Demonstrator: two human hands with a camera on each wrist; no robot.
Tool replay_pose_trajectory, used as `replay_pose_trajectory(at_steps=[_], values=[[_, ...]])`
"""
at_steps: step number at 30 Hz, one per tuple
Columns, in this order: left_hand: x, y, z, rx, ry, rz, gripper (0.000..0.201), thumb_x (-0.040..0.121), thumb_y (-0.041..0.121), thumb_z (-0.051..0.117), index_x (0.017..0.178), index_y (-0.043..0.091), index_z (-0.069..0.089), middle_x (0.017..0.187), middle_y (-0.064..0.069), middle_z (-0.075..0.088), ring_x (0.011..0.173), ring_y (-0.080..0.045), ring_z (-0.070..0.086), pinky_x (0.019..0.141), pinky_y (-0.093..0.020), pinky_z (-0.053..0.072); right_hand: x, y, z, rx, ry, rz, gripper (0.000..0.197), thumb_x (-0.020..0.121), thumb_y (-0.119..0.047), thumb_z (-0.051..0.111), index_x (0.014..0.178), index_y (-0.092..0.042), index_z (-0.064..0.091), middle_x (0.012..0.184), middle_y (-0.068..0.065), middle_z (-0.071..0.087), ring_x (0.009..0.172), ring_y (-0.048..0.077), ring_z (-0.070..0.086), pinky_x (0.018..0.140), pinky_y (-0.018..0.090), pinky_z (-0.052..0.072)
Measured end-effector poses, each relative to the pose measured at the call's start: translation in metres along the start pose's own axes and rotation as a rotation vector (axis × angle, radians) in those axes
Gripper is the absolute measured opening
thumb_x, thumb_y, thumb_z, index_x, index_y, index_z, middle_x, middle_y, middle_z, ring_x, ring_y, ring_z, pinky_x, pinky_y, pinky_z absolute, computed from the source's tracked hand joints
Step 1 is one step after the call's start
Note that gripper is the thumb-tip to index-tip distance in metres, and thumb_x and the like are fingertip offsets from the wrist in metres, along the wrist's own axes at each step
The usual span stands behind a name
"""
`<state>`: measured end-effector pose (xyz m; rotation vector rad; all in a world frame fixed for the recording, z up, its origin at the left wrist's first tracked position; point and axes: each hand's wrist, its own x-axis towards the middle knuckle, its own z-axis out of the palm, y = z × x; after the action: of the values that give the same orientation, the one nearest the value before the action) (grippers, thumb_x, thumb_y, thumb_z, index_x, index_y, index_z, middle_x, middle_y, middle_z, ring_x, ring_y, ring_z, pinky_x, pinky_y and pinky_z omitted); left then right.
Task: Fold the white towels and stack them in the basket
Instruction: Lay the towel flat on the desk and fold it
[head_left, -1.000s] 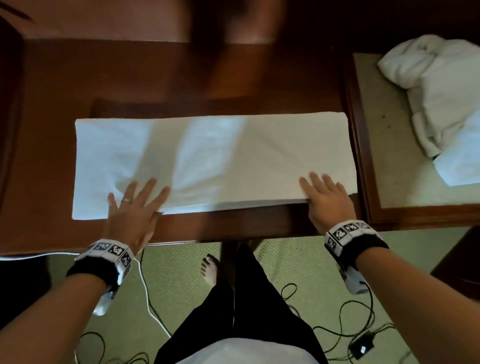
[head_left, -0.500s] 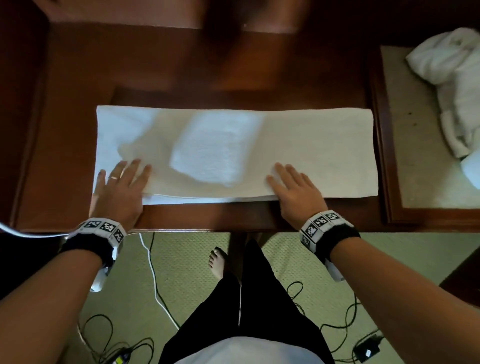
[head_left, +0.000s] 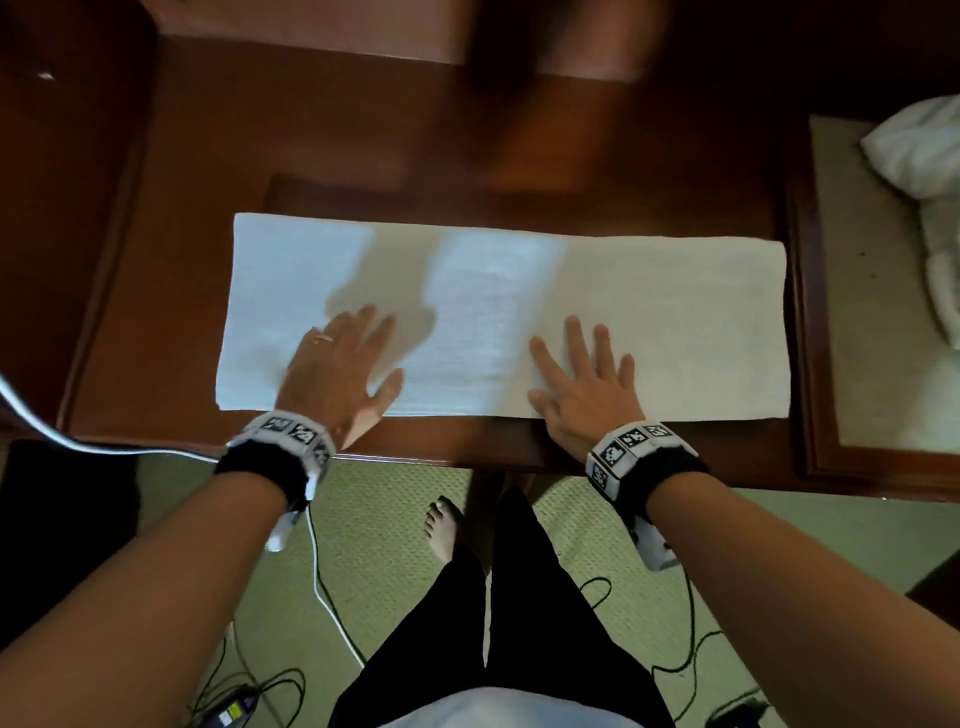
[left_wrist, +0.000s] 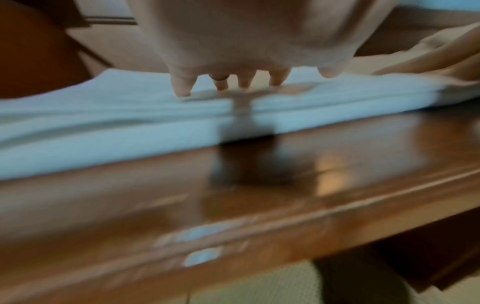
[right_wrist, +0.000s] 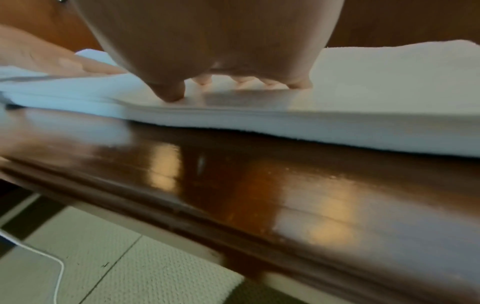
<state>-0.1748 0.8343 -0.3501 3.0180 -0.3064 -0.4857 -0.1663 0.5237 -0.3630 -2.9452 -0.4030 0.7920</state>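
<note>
Towel: the folded white towel (head_left: 519, 312) lies as a long strip along the near edge of the wooden table (head_left: 260, 130), its layered edge toward the person.
Left hand: the left hand (head_left: 337, 374) lies flat on the towel left of its middle, fingers straight and spread, grasping nothing.
Right hand: the right hand (head_left: 582, 384) presses flat right of the middle, fingers extended, nothing grasped.
Handling: soft, light and limp, I judge; the layers would slide and sag if lifted by one point.
Where to hold: probably an end of the strip, both corners pinched through all layers, then carried over to the other end.
Other towels: a crumpled white pile (head_left: 924, 171) sits at the right on a lower side surface (head_left: 857, 364).
Basket: not in view.
</note>
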Motion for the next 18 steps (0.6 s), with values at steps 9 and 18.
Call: replay_pose_trajectory(at_steps=[9, 18], values=[[-0.008, -0.012, 0.027, -0.056, -0.081, -0.317, 0.079, 0.097, 0.057, 0.042, 0.159, 0.022, 0.008, 0.168, -0.010, -0.005, 0.152, -0.041, 0.004, 0.119, -0.062, 0.016, -0.009, 0.019, -0.003, 0.175, 0.192, -0.227, 0.050, 0.096, -0.038, 0.036, 0.136, -0.014, 0.051, 0.155, 0.013, 0.035, 0.140, 0.035, 0.037, 0.104, 0.049, 0.045], [0.058, 0.096, 0.032, -0.020, -0.053, -0.014, 0.075, 0.095, 0.071, 0.009, 0.159, 0.035, -0.007, 0.168, -0.007, -0.012, 0.154, -0.035, -0.005, 0.121, -0.063, 0.007, 0.028, 0.085, -0.009, -0.084, 0.134, -0.030, 0.066, 0.099, -0.064, 0.018, 0.156, -0.038, -0.003, 0.164, 0.002, -0.018, 0.151, 0.034, -0.013, 0.119, 0.060, 0.007]])
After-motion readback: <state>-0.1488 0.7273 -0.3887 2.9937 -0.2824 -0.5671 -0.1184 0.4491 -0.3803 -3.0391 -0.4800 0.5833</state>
